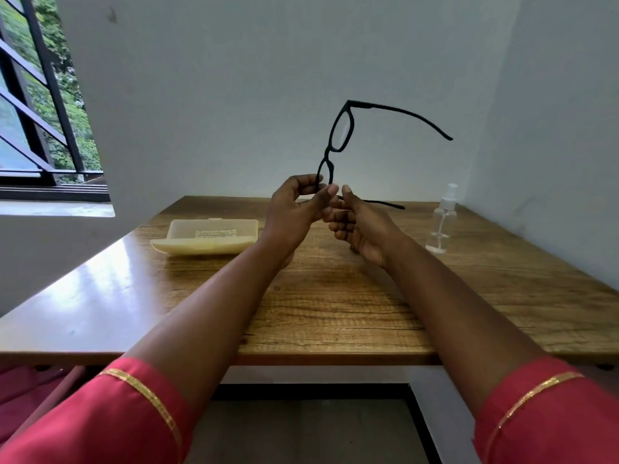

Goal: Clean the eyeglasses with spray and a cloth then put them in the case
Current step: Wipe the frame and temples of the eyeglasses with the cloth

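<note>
Black-framed eyeglasses (pixel 340 135) are held upright in the air above the far half of the table (pixel 335 313), frame on end, both temples unfolded — one reaching right at the top, the other running low behind the hands toward the bottle. The left hand (pixel 294 212) pinches the lower rim between thumb and curled fingers. The right hand (pixel 358 226) sits just beside it, fingers loosely curled, thumb up near the lower hinge; whether it actually grips the frame cannot be told.

Judged handling: light, thin plastic, stiff in the front but weak at the hinges, lenses prone to smearing. Best held by the rim or bridge, fingers kept off the glass.

The cream case (pixel 204 237) lies open on the table to the left, well apart from the hands. A clear spray bottle (pixel 442 219) stands upright to the right, near the wall. No cloth is visible. Nothing obstructs either reach — though the extended temples could catch the bottle on a careless swing.
</note>
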